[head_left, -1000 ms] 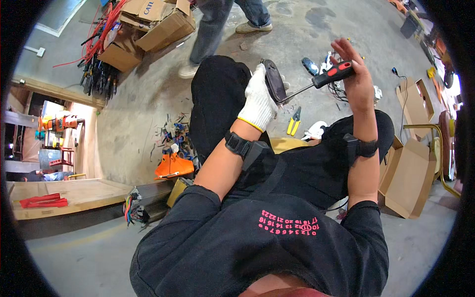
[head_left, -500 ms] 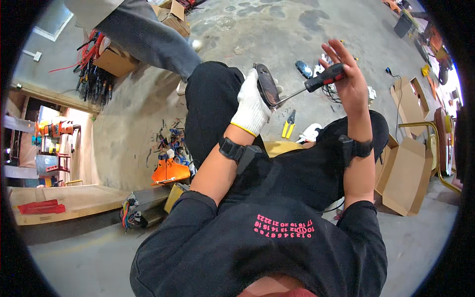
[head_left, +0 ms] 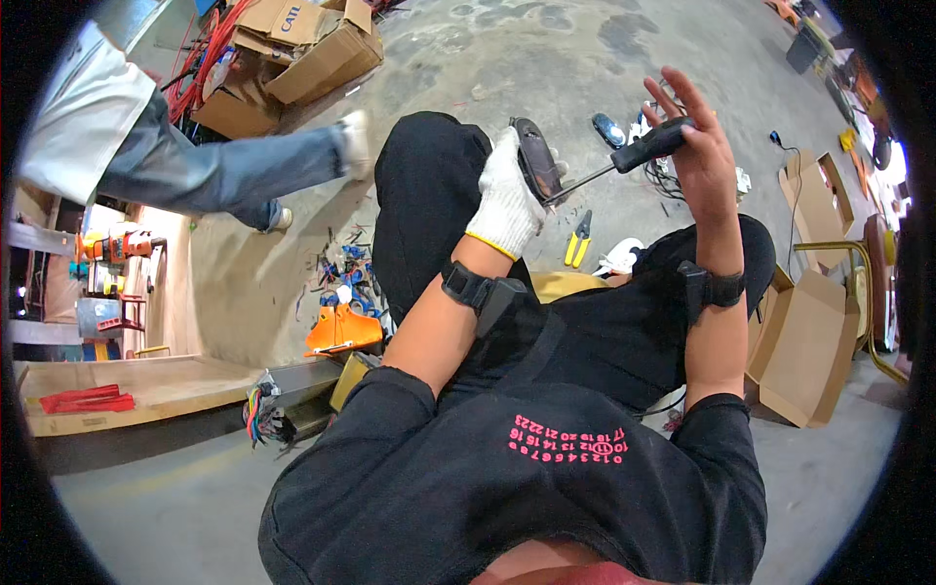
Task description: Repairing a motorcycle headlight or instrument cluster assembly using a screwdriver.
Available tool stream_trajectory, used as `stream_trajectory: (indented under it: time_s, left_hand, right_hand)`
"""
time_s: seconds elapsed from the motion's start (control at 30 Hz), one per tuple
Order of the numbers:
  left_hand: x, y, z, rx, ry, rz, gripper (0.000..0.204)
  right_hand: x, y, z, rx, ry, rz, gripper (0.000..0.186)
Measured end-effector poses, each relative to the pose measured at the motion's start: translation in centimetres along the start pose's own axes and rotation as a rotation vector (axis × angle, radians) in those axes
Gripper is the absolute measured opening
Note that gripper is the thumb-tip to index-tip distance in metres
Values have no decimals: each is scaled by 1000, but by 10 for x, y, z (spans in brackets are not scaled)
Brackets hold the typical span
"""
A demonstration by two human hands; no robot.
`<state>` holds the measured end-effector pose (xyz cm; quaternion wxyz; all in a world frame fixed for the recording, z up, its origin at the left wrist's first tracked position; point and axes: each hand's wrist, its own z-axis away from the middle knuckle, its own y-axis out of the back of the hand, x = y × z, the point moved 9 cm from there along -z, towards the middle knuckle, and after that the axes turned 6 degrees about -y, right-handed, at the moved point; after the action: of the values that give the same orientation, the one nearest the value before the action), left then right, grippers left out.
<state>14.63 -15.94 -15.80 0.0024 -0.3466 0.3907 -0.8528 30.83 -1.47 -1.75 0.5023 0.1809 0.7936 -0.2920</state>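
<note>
Now, at the far left a wooden board point(head_left: 146, 385) lies on the floor with a red tool point(head_left: 86, 398) on it, and above it another person's leg point(head_left: 224, 171) in blue trousers steps past some cardboard boxes point(head_left: 292, 54). Near the seated person's left knee an orange part point(head_left: 341, 330) and a heap of small blue and mixed bits point(head_left: 341, 268) lie on the concrete, and a grey box with coloured wires point(head_left: 283, 395) stands just beside. The left hand point(head_left: 509, 200), in a white glove with a yellow cuff, is closed around a small dark oval device point(head_left: 536, 161) and holds it up over the knees; the fingers wrap its back, so its far side is hidden. The metal shaft of a screwdriver point(head_left: 624, 161) touches this device. The right hand point(head_left: 697, 151), bare, holds the black handle of the screwdriver between thumb and palm, while its fingers are spread and partly open. Both wrists carry black straps. Below the hands, yellow pliers point(head_left: 577, 239) lie on the floor, and an open cardboard box point(head_left: 804, 346) stands at the right.
</note>
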Motion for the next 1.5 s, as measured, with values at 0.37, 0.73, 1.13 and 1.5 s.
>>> stream_trajectory:
  time_s: [0.37, 0.73, 1.13, 1.5]
  left_hand:
    - [1, 6, -2, 81, -12, 12, 45]
    - [1, 6, 0, 79, -8, -7, 45]
    - [-1, 10, -10, 38, -31, 43, 45]
    - [4, 6, 1, 42, -22, 36, 43]
  right_hand:
    - [2, 5, 5, 112, 70, 564, 27]
    - [-1, 1, 5, 95, -11, 744, 33]
    - [-7, -17, 9, -96, 6, 257, 40]
    - [-9, -13, 4, -99, 4, 236, 60]
